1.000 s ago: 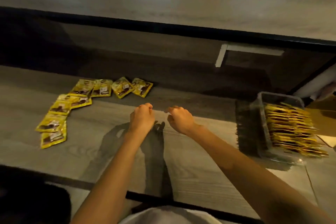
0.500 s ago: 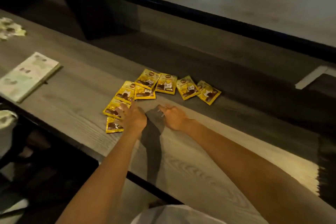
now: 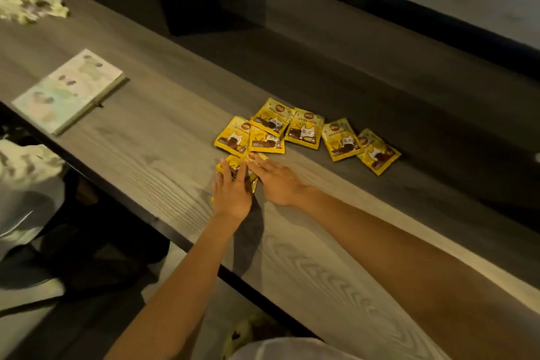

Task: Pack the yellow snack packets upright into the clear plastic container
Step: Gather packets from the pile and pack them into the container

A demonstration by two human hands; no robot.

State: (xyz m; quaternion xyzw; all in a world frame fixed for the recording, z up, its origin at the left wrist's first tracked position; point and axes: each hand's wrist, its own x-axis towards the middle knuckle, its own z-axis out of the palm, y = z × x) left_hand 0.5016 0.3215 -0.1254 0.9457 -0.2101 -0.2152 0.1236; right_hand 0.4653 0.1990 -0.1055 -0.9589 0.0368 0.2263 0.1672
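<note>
So your left hand (image 3: 232,193) and right hand (image 3: 276,181) both lie open, flat on the nearest yellow snack packets (image 3: 304,133), fanned on the bench (image 3: 163,155) right of the book (image 3: 68,90).

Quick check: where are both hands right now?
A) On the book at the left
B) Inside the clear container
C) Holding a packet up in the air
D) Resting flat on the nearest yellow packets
D: the left hand and right hand lie open, palms down, on the nearest packets, far from the book.
</note>
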